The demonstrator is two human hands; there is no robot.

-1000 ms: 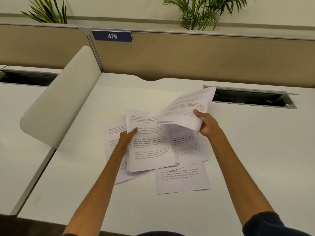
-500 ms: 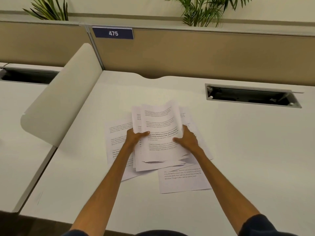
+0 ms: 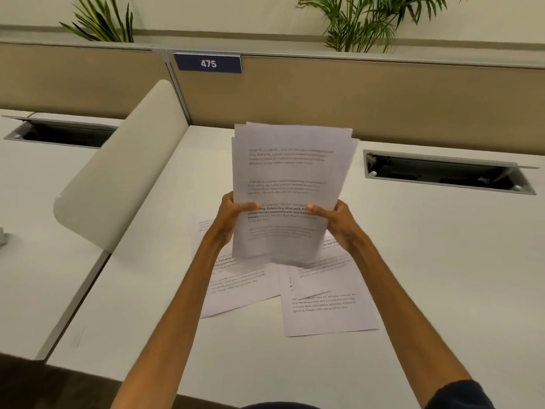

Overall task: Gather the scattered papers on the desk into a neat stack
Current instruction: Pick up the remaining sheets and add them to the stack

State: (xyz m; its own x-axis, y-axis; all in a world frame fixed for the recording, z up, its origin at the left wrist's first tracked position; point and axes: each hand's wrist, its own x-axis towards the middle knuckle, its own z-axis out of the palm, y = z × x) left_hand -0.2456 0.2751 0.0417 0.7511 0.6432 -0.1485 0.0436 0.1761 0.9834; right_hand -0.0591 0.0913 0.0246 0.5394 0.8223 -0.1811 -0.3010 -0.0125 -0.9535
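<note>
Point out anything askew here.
The held bundle has fanned top edges, not squared. On the desk, loose sheets lie overlapped at odd angles beneath the left hand and right hand.

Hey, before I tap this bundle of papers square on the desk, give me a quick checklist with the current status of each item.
1. Both hands on the bundle: ok. Left hand and right hand grip the held papers at opposite side edges.
2. Bundle upright: ok, raised above the desk.
3. Edges aligned: not ok, top corners fan out.
4. All sheets gathered: not ok. Loose sheets lie on the desk.
5. Landing spot free: not ok, those sheets lie directly beneath.
6. Sheet count: cannot tell.
</note>
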